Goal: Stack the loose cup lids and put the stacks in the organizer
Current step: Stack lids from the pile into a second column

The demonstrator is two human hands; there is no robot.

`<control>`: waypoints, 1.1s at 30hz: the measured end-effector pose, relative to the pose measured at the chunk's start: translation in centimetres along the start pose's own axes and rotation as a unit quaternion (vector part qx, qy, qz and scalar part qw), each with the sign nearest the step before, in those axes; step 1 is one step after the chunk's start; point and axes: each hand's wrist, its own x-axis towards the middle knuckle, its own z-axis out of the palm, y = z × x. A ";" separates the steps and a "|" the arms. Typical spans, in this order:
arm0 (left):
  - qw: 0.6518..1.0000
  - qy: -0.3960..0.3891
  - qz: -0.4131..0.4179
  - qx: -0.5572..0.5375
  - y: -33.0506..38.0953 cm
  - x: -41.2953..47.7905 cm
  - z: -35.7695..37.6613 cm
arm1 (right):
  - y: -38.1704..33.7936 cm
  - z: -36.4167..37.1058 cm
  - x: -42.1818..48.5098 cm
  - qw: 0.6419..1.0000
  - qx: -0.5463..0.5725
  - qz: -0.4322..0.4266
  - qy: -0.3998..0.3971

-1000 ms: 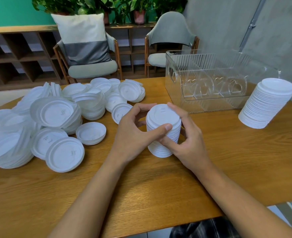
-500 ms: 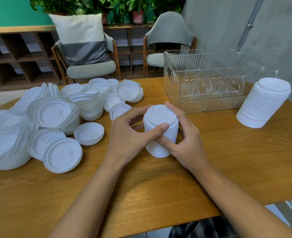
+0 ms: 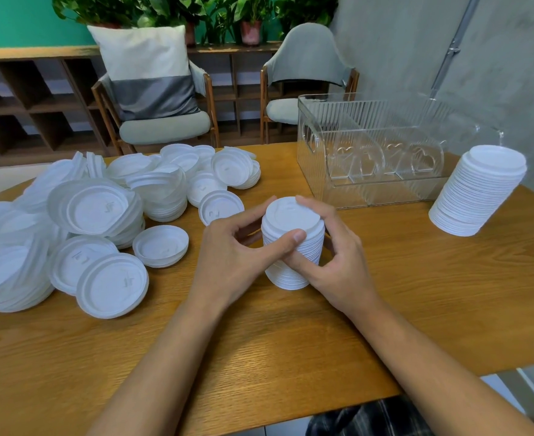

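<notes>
One wide wooden bench (image 3: 416, 294) is filling most of my feed from the head camera, and everything I am working with is sitting on it. Dozens of loose white cup lids (image 3: 92, 209) are sprawling over its left side in an untidy heap, some lying flat, some leaning on each other, a few already nesting in short piles. Behind them two chairs (image 3: 165, 130) are standing at the far edge, one carrying a white and grey cushion (image 3: 146, 67).

On the far right, the clear ribbed organizer (image 3: 382, 191) is resting on the bench, its inner dividers showing heart-shaped cut-outs. Just beside its right end, a tall lid stack (image 3: 476, 193) is standing on the wood and leaning slightly.

Near the middle, a shorter lid stack (image 3: 292, 215) is standing upright on the bench, well apart from the organizer, and I am watching both hands close round it. The left hand (image 3: 228, 262) is gripping it from the left, thumb pressing against the near side just under the top lid, fingers curling behind. The right hand (image 3: 341, 265) is gripping from the right, fingers wrapping over the far rim and thumb lying low on the near side.

Left of the hands, one single lid (image 3: 160, 245) is lying hollow side up.
</notes>
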 end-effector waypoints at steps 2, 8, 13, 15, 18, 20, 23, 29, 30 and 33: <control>1.000 -0.010 0.004 0.007 0.1 -0.1 0.1 | 0.1 0.0 0.0 1.000 0.000 0.001 0.002; 0.999 -0.012 0.035 0.009 -0.2 -0.3 0.7 | 0.2 0.1 0.0 1.000 -0.002 0.005 0.007; 0.999 0.008 0.048 0.010 -0.4 -0.5 0.8 | 0.3 0.1 0.0 1.000 -0.008 -0.005 0.003; 0.999 0.006 0.045 0.004 -0.6 -0.5 0.7 | 0.4 0.1 -0.1 1.000 -0.011 -0.009 0.002; 0.999 0.010 0.041 0.004 -0.9 -0.5 0.7 | 0.4 0.1 -0.1 1.000 -0.017 -0.011 0.000; 0.999 0.009 0.050 0.016 -1.0 -0.4 0.8 | 0.4 0.1 -0.2 1.000 -0.021 -0.007 -0.005; 0.997 -0.008 0.074 0.026 -1.1 -0.2 0.6 | 0.1 0.0 -0.3 1.000 -0.022 -0.003 -0.010; 0.969 0.134 0.065 0.199 -3.7 1.7 -2.7 | 0.0 -0.2 -0.4 0.999 -0.014 0.018 -0.022; 0.953 0.127 0.060 0.267 -4.4 1.8 -3.0 | -0.1 -0.1 -0.4 0.999 -0.014 0.020 -0.025; 0.923 0.070 0.047 0.376 -6.3 2.2 -3.1 | -0.2 -0.1 -0.4 0.999 -0.015 0.028 -0.031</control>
